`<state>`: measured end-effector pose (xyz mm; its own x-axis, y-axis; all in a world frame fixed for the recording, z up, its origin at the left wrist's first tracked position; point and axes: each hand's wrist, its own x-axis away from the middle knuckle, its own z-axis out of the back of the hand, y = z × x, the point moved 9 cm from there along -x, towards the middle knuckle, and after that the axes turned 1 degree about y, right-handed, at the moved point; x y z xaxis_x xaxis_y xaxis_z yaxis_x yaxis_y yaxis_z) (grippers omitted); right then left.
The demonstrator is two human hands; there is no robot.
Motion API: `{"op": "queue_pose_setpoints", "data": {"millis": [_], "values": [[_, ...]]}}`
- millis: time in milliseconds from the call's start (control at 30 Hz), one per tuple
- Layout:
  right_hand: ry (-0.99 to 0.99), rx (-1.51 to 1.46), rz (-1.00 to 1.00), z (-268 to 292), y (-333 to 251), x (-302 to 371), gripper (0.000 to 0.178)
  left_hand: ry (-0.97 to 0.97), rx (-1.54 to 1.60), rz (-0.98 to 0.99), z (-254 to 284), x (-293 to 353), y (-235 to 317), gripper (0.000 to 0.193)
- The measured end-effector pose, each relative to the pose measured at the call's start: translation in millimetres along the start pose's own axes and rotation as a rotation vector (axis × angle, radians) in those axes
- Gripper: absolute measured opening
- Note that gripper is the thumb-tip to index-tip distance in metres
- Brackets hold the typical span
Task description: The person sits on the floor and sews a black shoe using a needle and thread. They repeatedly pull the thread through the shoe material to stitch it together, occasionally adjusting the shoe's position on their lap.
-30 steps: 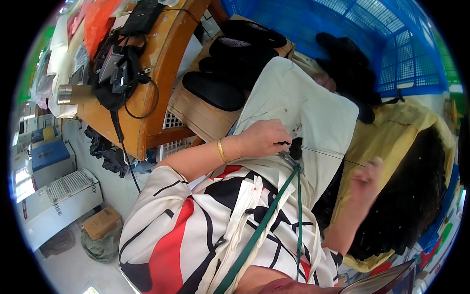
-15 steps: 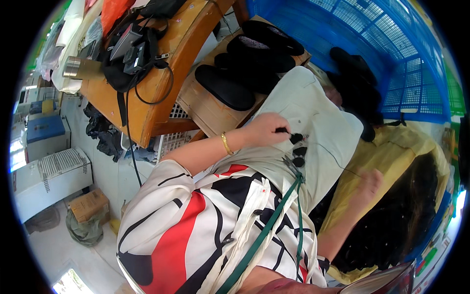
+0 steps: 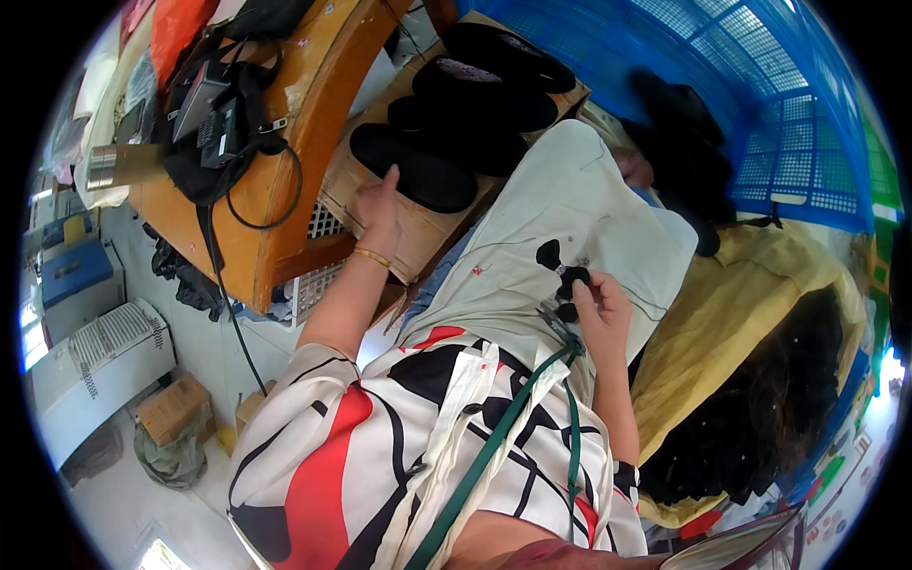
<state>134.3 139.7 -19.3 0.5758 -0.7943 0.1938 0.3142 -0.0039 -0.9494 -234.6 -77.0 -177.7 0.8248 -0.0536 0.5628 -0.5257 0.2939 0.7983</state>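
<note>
My left hand [image 3: 377, 204] reaches over the cardboard, one digit stretched onto the near edge of a black slipper [image 3: 418, 171]; its other fingers are partly hidden. On the pale cloth [image 3: 546, 176] over my lap, my right hand [image 3: 605, 309] pinches a small black bow [image 3: 548, 253] between thumb and fingers. Another small black piece [image 3: 567, 313] lies just below it, partly covered by the hand. Close by are small metal snips [image 3: 551, 321], by a green ribbon [image 3: 503, 427] that runs down my front. A thin dark thread lies across the cloth.
Several black slippers [image 3: 484, 109] rest on a cardboard box [image 3: 342, 185] beside a wooden table [image 3: 304, 123] with a black bag and cables. More black footwear [image 3: 679, 161] stands before a blue crate [image 3: 589, 47]. At right, a yellow sack [image 3: 684, 351] holds black pieces.
My left hand has left the black bow and moved up-left to the slipper. My right hand has come in from the right and now pinches the bow.
</note>
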Motion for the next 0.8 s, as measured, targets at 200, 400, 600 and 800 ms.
{"op": "queue_pose_setpoints", "data": {"millis": [200,400,600,800], "values": [[-0.042,0.040,0.018,-7,-18,-1,0.018,-0.386,0.473,0.183,-19,-63,-41,0.042],[0.041,-0.116,0.026,-5,-11,7,0.015,-0.594,0.745,0.306,-49,6,14,0.042],[0.199,0.009,0.456,-13,-73,22,0.024,-0.617,0.711,0.272,-92,135,83,0.049],[0.440,0.045,0.835,19,-107,42,0.030,-0.749,0.541,0.472,-145,232,77,0.041]]}}
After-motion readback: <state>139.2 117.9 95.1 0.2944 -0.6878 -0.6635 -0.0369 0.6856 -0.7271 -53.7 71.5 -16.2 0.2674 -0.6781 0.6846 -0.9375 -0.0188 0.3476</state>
